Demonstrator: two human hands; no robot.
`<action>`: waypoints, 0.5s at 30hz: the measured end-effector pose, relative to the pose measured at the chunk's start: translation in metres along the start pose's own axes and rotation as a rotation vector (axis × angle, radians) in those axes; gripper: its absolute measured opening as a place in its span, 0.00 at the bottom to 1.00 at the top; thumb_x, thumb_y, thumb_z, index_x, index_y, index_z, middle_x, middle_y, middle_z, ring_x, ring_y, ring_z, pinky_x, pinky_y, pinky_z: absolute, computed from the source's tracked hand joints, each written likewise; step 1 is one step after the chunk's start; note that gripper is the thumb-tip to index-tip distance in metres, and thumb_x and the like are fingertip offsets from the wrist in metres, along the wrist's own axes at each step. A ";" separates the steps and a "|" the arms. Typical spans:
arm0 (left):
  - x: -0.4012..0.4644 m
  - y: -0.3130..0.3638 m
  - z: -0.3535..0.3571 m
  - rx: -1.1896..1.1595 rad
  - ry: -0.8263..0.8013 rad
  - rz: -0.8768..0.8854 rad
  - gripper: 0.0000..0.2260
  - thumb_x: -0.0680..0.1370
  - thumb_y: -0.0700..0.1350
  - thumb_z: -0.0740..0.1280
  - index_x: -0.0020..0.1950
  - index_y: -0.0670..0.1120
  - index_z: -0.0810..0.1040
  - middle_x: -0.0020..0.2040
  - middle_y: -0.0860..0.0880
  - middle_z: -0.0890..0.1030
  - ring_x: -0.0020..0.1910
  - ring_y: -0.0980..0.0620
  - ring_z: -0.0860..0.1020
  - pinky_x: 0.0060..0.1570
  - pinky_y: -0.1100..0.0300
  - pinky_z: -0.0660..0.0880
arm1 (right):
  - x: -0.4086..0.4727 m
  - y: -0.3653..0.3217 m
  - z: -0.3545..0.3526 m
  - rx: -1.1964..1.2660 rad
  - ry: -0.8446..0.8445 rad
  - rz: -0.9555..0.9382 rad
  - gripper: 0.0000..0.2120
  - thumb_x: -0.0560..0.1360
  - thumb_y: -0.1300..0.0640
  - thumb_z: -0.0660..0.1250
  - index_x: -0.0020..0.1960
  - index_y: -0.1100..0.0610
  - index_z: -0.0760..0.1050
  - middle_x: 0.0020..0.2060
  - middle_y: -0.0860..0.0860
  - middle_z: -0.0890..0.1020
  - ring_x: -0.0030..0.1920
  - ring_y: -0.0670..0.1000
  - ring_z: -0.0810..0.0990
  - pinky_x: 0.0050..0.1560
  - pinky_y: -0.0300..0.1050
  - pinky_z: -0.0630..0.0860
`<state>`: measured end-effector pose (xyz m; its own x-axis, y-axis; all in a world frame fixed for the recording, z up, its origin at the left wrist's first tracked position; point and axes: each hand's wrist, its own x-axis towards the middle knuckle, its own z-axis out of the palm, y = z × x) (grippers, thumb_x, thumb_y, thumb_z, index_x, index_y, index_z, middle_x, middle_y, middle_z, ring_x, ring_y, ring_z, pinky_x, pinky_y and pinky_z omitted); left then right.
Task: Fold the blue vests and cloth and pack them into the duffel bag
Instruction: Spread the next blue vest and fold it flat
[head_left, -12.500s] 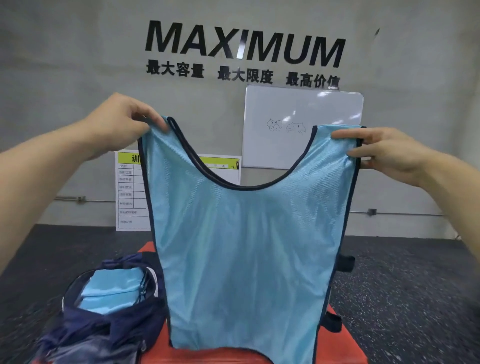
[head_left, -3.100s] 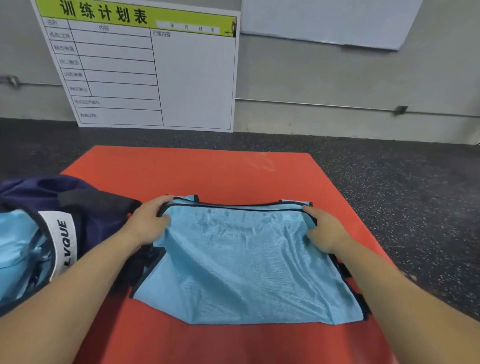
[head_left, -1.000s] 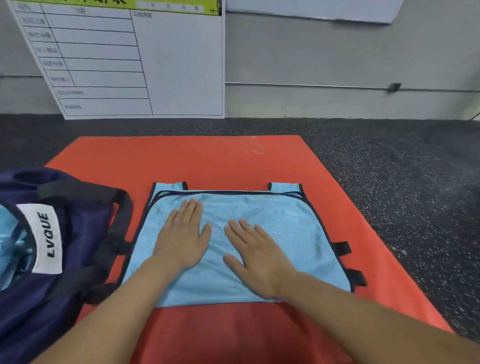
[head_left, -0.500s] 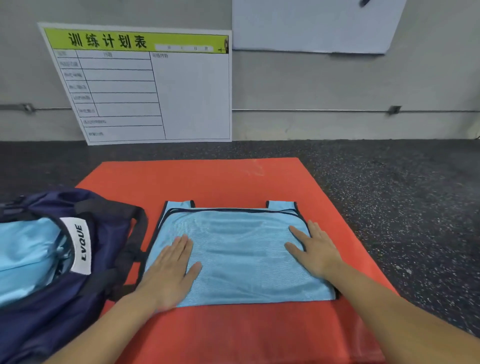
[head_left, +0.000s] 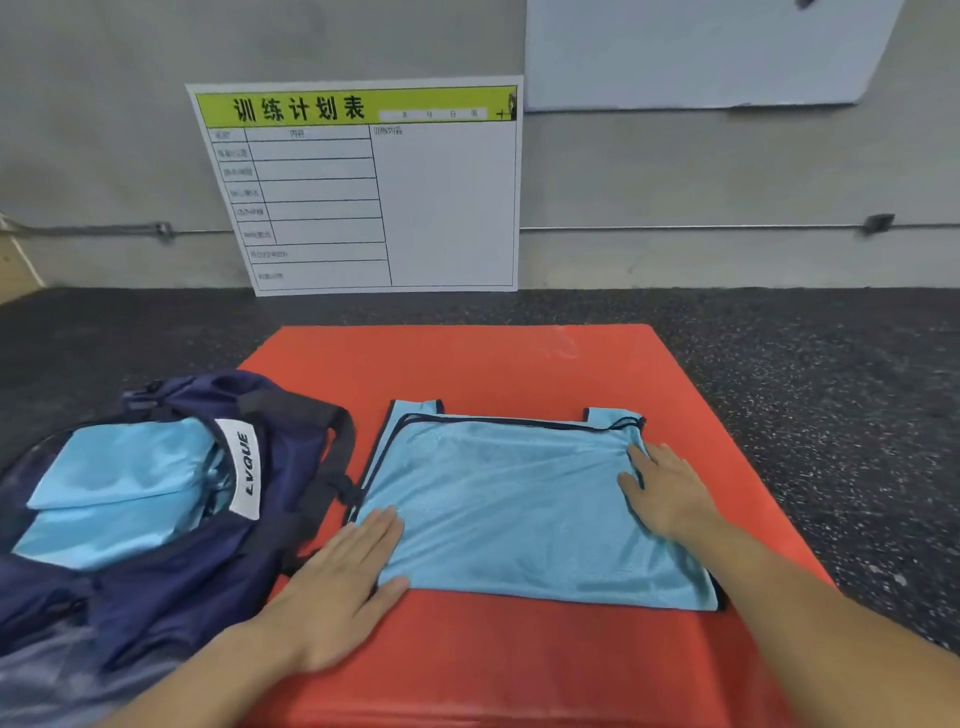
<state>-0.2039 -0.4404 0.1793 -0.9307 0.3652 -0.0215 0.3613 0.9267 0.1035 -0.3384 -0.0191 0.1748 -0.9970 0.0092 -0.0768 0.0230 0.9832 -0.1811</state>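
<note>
In the head view, a light blue mesh vest with dark trim (head_left: 524, 504) is lying folded in half on a flat red-orange mat (head_left: 467, 364). Its two shoulder straps are peeking out at the far edge. The vest is being pressed down at both sides. The left hand (head_left: 337, 587) is being laid flat on the near left corner, with the fingers straight and close together. The right hand (head_left: 670, 493) is being rested on the right edge, with the fingers straight and a little spread. Nothing is being gripped by either hand.

Just beside the vest, on the left, a dark navy fabric duffel bag with a white label (head_left: 171, 519) is sitting open. Folded light blue cloth (head_left: 119, 483) is already lying inside it. A white planning board with a green top strip (head_left: 363, 187) is being leaned against the grey wall behind the mat.

The vest is probably being smoothed, and another fold is likely needed before it is packed. The mesh looks thin and slippery. If it is lifted by one side only, the fold could be pulled open. A loose strap could also be caught on the bag's dark handle, which is touching the vest's left edge.
</note>
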 end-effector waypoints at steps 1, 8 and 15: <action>0.001 0.002 0.001 -0.002 0.003 0.016 0.31 0.85 0.63 0.46 0.82 0.51 0.40 0.80 0.57 0.36 0.77 0.65 0.33 0.76 0.63 0.34 | -0.002 0.004 -0.001 -0.008 0.002 0.024 0.30 0.85 0.42 0.48 0.84 0.53 0.51 0.83 0.52 0.53 0.82 0.55 0.47 0.81 0.53 0.48; -0.001 -0.001 0.005 0.137 0.048 0.063 0.28 0.85 0.63 0.48 0.80 0.50 0.65 0.80 0.53 0.62 0.80 0.55 0.56 0.75 0.60 0.44 | -0.034 0.045 -0.011 -0.071 -0.032 0.141 0.30 0.85 0.42 0.45 0.84 0.54 0.49 0.83 0.54 0.52 0.82 0.56 0.49 0.81 0.51 0.47; 0.008 -0.019 0.001 0.120 0.027 -0.017 0.47 0.70 0.72 0.22 0.82 0.51 0.47 0.81 0.55 0.42 0.81 0.51 0.39 0.74 0.56 0.31 | -0.090 0.053 -0.036 -0.175 -0.137 0.105 0.26 0.85 0.45 0.52 0.78 0.58 0.62 0.74 0.54 0.68 0.76 0.55 0.63 0.76 0.47 0.56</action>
<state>-0.2183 -0.4552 0.1760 -0.9374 0.3482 0.0048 0.3481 0.9373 -0.0160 -0.2501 0.0386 0.2070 -0.9702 0.0996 -0.2208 0.1007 0.9949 0.0063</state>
